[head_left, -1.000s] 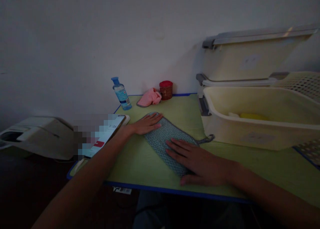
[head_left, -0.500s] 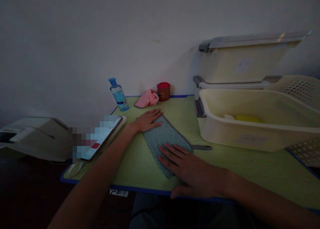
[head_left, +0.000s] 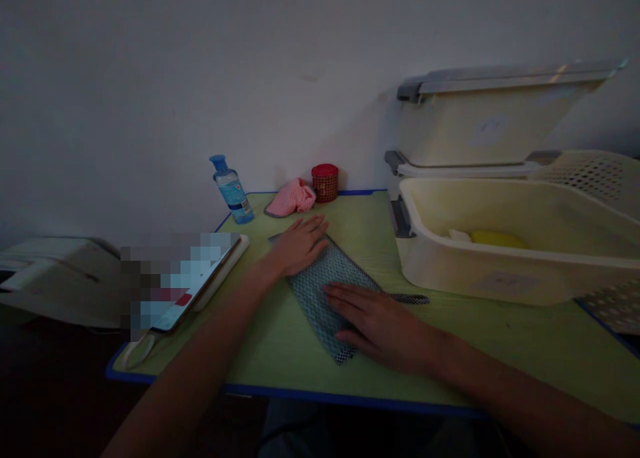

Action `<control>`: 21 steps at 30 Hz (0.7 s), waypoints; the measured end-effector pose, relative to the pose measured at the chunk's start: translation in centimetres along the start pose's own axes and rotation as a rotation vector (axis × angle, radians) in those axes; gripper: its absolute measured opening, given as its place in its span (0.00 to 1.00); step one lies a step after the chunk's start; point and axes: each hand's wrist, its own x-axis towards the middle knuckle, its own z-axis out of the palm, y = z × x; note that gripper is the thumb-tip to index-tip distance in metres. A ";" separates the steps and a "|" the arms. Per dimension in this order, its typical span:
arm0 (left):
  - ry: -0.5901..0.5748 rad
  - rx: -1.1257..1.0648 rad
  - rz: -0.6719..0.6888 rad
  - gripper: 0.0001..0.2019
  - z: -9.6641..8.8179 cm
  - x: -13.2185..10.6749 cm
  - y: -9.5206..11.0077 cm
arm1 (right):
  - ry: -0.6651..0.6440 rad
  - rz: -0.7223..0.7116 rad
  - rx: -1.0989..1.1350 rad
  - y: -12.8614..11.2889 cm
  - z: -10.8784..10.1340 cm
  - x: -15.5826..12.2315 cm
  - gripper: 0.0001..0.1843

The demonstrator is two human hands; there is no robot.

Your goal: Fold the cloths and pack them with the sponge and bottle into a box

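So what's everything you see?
Table: 1, green, centre
Flat cloth: 1, bluish, on table
Crumpled cloth: 1, pink, back
Pot: 1, red, back
Bottle: 1, blue, back left
Phone: 1, pale, left
Slab: 1, white, by phone
Strap: 1, white, front left
Tub: 1, cream, right
Unclear things: 2, yellow, white, in tub
Lidded box: 1, cream, behind tub
Holed basket: 1, cream, right
Bulky thing: 1, white, far left
Wall: 1, grey, behind
Left hand: 1, bare, on flat cloth
Right hand: 1, bare, on flat cloth
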 end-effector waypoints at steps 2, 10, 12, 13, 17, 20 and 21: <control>0.005 -0.025 0.024 0.26 0.0 0.0 1.7 | 0.004 0.001 0.004 0.0 0.4 0.0 0.26; -0.112 -0.082 -0.140 0.31 1.8 0.0 1.3 | -0.009 0.003 -0.003 -0.1 0.4 -0.1 0.26; -0.106 -0.087 -0.256 0.32 1.7 -0.1 0.6 | -0.019 0.002 -0.015 -0.1 0.3 -0.1 0.25; -0.104 -0.088 -0.328 0.33 1.7 -0.1 0.3 | -0.022 0.003 -0.022 -0.2 0.3 -0.1 0.25; -0.102 -0.086 -0.522 0.36 1.7 -0.2 -0.1 | -0.003 -0.007 -0.031 -0.1 0.5 -0.2 0.25; -0.106 -0.091 -0.469 0.36 1.9 0.0 -0.3 | 0.030 -0.013 -0.029 0.0 0.7 -0.2 0.25; -0.108 -0.092 -0.439 0.35 1.9 0.2 -0.5 | 0.034 -0.011 -0.032 0.0 0.7 -0.2 0.25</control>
